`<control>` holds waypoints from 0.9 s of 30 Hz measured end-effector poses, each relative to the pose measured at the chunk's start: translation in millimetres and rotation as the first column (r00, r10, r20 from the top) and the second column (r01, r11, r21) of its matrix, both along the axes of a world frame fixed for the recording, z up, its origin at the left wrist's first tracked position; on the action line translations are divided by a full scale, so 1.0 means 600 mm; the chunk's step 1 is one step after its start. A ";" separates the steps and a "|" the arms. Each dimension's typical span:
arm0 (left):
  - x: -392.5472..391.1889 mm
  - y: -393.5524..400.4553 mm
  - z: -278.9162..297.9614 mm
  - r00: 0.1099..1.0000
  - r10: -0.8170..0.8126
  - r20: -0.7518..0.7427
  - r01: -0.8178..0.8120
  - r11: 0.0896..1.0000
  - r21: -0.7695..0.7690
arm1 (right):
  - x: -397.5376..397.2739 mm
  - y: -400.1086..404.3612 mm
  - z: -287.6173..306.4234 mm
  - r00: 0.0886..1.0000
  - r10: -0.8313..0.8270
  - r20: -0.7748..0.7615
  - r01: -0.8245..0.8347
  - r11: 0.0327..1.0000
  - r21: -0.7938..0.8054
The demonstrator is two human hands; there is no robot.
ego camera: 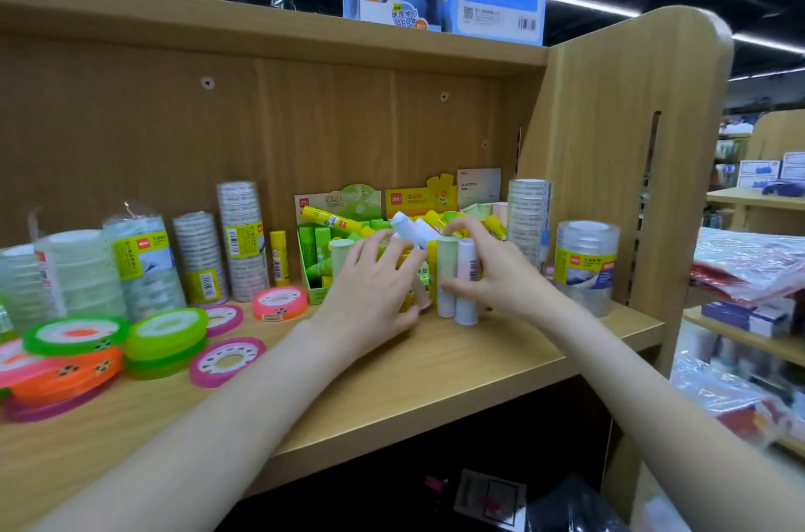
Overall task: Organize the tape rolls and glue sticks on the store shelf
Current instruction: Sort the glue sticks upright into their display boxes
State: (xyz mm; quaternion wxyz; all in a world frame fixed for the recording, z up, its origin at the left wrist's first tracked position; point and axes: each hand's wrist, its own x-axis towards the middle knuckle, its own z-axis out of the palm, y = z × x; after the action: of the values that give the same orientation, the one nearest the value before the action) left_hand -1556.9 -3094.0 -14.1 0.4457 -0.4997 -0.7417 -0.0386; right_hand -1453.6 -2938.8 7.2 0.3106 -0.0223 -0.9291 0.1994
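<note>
Your right hand (492,270) pinches two upright pastel glue sticks (457,279) standing on the shelf (392,379), thumb against their lower part. Your left hand (374,292), fingers curled, grips the yellow box (414,283) of glue sticks just beside them. Clear tape stacks (241,239) stand further left, and flat coloured tape rolls (165,335) lie near the front edge.

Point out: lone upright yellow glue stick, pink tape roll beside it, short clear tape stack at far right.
yellow glue stick (279,258), head view, middle of its label.
pink tape roll (279,303), head view, top face near the core.
short clear tape stack (586,266), head view, on its printed label.
</note>
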 end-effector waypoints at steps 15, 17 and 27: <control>-0.054 -0.049 -0.012 0.979 0.020 0.203 -0.016 1.000 -0.020 | -0.076 -0.023 0.002 0.974 0.162 0.157 -0.157 0.987 -0.040; -0.065 -0.061 -0.015 0.985 -0.044 0.166 0.049 0.999 -0.023 | -0.081 -0.023 0.004 0.978 0.134 0.160 -0.130 0.991 -0.041; -0.070 -0.059 -0.014 0.992 -0.104 -0.069 0.102 0.994 -0.038 | -0.092 -0.025 -0.016 0.972 0.175 0.158 -0.180 0.983 0.018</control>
State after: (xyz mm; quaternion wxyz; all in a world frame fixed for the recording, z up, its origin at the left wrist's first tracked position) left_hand -1599.0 -3129.1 -22.7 0.4604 -0.5460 -0.6992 -0.0310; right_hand -1508.9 -2953.7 -2.6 0.2183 0.0505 -0.9519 0.2093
